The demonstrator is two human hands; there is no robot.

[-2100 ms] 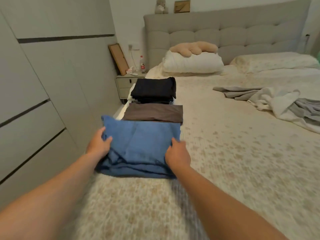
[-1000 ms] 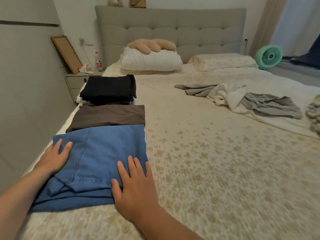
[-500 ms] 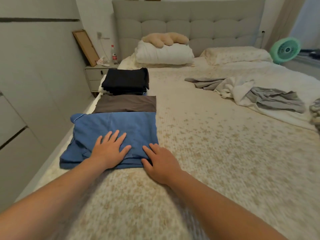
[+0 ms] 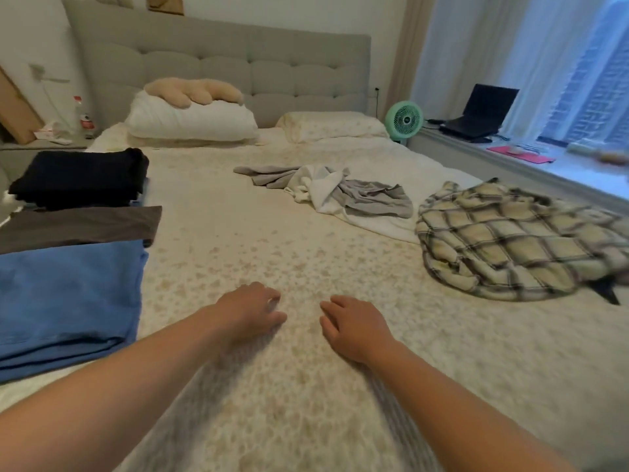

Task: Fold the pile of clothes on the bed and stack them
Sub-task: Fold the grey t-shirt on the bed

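I have let go of the folded jeans; my left hand and right hand hover empty, fingers loose, over the bed, plaid shirt next

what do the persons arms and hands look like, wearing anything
Both forearms are bare up to the bottom edge of the picture, with no sleeves or cuffs in view. The left hand and right hand wear no gloves, and no watch or bracelet shows on either wrist. Blur hides any finer detail.

A green fan stands beside the headboard, near an open laptop.
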